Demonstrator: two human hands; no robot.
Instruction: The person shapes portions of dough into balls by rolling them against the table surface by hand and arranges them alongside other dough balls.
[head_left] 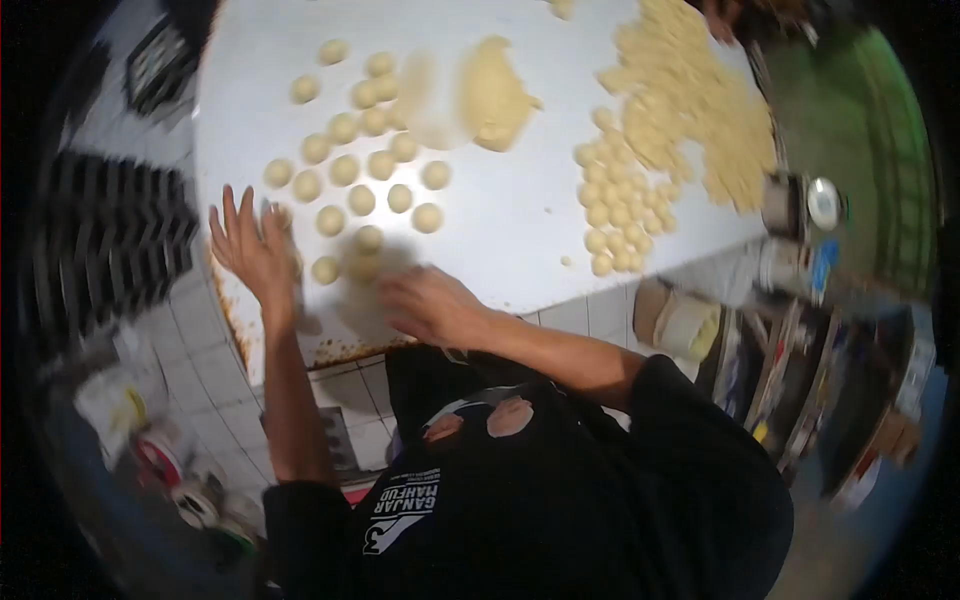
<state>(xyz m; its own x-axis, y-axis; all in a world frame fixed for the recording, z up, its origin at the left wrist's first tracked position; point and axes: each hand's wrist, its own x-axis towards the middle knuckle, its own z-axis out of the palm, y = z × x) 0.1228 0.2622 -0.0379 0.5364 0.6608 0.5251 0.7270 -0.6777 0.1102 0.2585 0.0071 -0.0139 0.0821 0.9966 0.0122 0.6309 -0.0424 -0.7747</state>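
My left hand is at the left edge of the white table, its fingers spread and pointing away from me. A dough ball partly shows beside its thumb; whether the palm touches it is hidden. Near the table's front edge, my right hand is bent over the surface, with its fingertips smeared by motion. Just beyond those fingers lies a blurred dough ball, with another dough ball to its left. Several round, pale dough balls are scattered farther up the table.
A larger lump of dough lies beyond the balls. Clustered dough balls and a heap of dough pieces cover the right side. Stacked dark trays stand at left; a shelf is at right. Another person's hand shows top right.
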